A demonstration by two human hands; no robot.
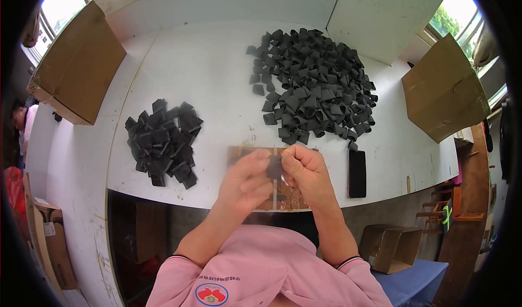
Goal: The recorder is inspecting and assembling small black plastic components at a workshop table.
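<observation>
Near the table's front edge, my left hand (248, 181) and my right hand (308, 171) meet over a brown wooden board (293, 198). Between them is a small black fabric piece (275, 168), pinched by the fingertips of both hands. Its lower part hangs over the board; the fingers cover its upper corners. Left of my hands lies a heap of flat, dark fabric pieces (163, 144). Farther off to the right spreads a larger heap of black folded fabric loops (321, 84), several showing open ends.
A black phone (356, 174) lies right of the board. Cardboard boxes stand at the table's far left (81, 62) and far right (446, 89). An open carton (391, 247) sits below on the right, by a blue surface (413, 280). Another person (27, 122) is at the left edge.
</observation>
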